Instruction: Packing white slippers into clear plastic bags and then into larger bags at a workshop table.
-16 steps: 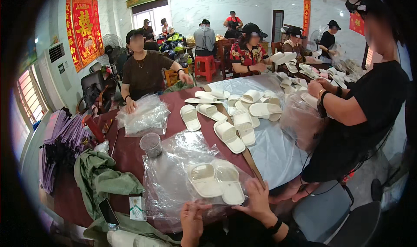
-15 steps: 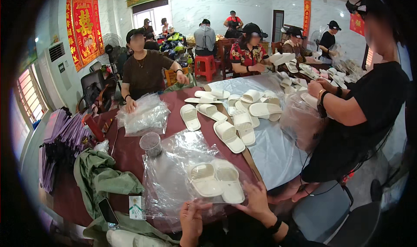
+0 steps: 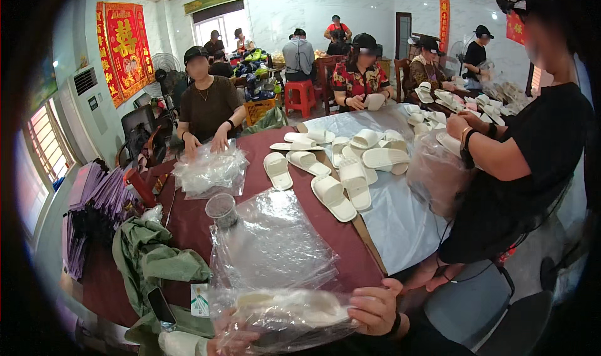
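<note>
A clear plastic bag (image 3: 282, 331) with a pair of white slippers (image 3: 300, 306) in it is held up at the table's near edge. My right hand (image 3: 374, 309) is closed on its right end, fingers wrapped over the slippers' end. At the lower left, my left hand (image 3: 235, 338) grips the other end, partly covered by crinkled, shiny film. Just beyond lies a stack of flat clear bags (image 3: 269, 240) on the dark red tabletop, with a clear plastic cup (image 3: 221, 211) at its far left corner. Loose white slippers (image 3: 354, 181) lie heaped farther right.
To the left are a green cloth (image 3: 153, 256), a phone (image 3: 161, 305), a small white card box (image 3: 199, 300) and purple folded items (image 3: 94, 199). A co-worker across the table (image 3: 210, 99) handles bags; another stands at right (image 3: 526, 149) beside a grey chair (image 3: 466, 306).
The bagged slippers have been lifted off the bag stack and drawn toward me, tilted up between both hands. Across the table, the co-worker's second hand has come down onto the bags.
</note>
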Demonstrator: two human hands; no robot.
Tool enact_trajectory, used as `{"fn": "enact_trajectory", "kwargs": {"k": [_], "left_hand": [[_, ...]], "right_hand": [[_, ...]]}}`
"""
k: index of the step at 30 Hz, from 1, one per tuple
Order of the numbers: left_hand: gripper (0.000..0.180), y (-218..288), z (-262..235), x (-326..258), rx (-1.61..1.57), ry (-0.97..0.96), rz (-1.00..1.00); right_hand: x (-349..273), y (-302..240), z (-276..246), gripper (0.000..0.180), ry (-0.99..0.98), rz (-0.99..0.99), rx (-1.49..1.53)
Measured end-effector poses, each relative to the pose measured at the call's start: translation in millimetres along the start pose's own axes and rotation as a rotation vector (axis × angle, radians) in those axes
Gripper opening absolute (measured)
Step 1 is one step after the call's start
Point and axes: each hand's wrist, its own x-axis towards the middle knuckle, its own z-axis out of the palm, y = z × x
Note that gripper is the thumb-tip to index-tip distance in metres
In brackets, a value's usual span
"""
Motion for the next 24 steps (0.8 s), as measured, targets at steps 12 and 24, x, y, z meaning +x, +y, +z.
{"fn": "enact_trajectory", "kwargs": {"k": [12, 24], "left_hand": [[0.031, 28.3, 15.2, -16.0, 0.847, -0.070, 0.633], [0.045, 49.6, 29.0, -22.9, 1.297, -0.476, 0.259]], "right_hand": [[13.9, -23.7, 52.0, 0.061, -0.408, 0.283, 0.508], [-11.2, -2.3, 72.2, 0.046, -0.560, 0.408, 0.461]]}}
